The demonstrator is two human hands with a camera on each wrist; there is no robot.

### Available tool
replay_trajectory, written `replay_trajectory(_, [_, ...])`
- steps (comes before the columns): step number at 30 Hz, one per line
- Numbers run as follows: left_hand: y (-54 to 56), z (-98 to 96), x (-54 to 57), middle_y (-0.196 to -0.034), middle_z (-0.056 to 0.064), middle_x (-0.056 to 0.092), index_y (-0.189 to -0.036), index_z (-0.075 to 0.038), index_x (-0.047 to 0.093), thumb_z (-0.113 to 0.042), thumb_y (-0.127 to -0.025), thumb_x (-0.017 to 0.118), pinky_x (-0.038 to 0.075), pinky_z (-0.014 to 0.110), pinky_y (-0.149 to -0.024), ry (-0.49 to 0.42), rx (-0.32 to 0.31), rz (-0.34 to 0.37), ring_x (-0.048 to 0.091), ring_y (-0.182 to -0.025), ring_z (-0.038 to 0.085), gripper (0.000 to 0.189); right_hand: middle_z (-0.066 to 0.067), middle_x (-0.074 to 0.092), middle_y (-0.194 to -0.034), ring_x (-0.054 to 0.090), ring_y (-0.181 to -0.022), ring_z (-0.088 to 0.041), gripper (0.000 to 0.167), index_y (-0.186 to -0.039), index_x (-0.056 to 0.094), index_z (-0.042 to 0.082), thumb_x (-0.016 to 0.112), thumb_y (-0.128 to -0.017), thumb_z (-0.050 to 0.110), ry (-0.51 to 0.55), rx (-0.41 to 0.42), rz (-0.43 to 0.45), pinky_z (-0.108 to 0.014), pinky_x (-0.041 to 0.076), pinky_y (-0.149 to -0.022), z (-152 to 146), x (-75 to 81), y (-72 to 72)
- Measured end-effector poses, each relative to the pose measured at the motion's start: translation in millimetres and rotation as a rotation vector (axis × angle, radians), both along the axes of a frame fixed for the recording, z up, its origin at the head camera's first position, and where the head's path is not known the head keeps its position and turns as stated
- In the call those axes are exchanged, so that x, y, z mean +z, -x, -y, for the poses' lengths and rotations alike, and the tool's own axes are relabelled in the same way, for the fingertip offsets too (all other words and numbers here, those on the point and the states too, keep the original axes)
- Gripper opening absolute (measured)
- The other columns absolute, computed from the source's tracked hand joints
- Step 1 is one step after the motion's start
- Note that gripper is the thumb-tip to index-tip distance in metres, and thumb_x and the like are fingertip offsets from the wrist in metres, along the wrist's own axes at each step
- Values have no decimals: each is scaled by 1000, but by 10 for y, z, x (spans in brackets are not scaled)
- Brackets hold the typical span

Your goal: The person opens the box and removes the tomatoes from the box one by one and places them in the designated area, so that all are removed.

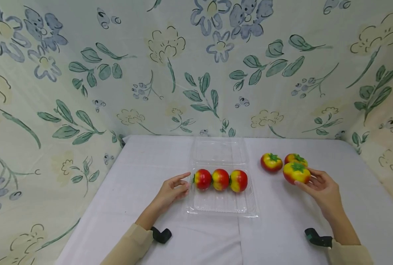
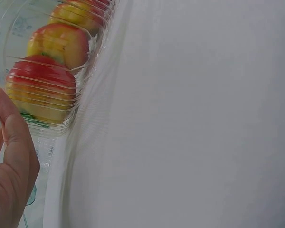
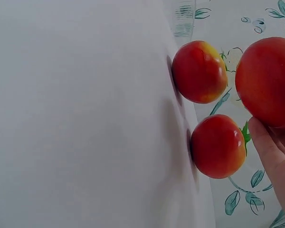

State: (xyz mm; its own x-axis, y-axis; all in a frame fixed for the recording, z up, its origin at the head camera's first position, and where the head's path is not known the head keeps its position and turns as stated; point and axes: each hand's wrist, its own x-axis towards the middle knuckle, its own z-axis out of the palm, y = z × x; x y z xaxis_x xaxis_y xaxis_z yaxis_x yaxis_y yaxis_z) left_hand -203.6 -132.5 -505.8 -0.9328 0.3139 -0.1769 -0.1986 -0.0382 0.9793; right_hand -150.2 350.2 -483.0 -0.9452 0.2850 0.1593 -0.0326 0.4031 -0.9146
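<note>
"What is in the head view?"
"The right hand (image 1: pixel 325 189) curls round a shiny fruit (image 1: pixel 296 173), near two more fruits (image 1: pixel 271 162). The left hand (image 1: pixel 171 190), fingers loosely spread, is at the edge of a clear plastic box (image 1: pixel 221 203) with three fruits (image 1: pixel 221 179) in a row."
"The left wrist view?"
"The box's side has thin ridges."
"The right wrist view?"
"The held fruit is smooth, round, above the white cloth (image 3: pixel 85 114)."

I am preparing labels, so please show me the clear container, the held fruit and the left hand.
Clear container (image 1: pixel 221 201): head view, bare floor of its base.
Held fruit (image 1: pixel 295 175): head view, yellow skin on its top.
Left hand (image 1: pixel 170 192): head view, middle of the hand.
</note>
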Motion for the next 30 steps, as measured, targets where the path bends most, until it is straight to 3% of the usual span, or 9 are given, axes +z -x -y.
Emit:
replay_trajectory(4, [8,-5,-4,-101,9,60,-144,-7,54,-7,-94,69,58,22,-75,5,2,2,63,-77,13,52,-13,48,-140,49,-106,7,55,-139,50,12,76,-90,16,10,-18,7,-7,47,-82,-42,-3,-8])
replay_trajectory(9, [6,-11,4,-101,9,61,-144,-8,54,-7,-94,69,58,23,-75,9,7,4,63,-77,14,52,-3,49,-136,50,-106,6,53,-137,51,16,76,-90,17,42,-32,12,-6,47,-80,-98,-14,-13])
replay_trajectory(14, [2,-14,11,-100,9,61,-144,-7,54,-7,-94,69,58,23,-75,12,8,4,63,-77,14,52,-8,45,-142,48,-110,4,53,-137,50,19,75,-90,18,62,-58,30,-5,46,-80,-138,-21,-13])
replay_trajectory(22, [-4,-11,18,-100,9,61,-144,-7,54,-7,-94,69,58,22,-75,12,6,5,63,-77,14,52,-2,45,-139,49,-110,2,49,-127,53,22,78,-87,12,219,-74,-8,-4,46,-79,-238,-60,4])
replay_trajectory(30, [-10,-11,13,-99,8,61,-144,-7,53,-6,-95,68,58,22,-75,0,6,8,63,-77,13,52,-4,40,-147,47,-117,0,48,-126,52,27,78,-87,14,269,-120,16,-3,46,-76,-357,-80,10])
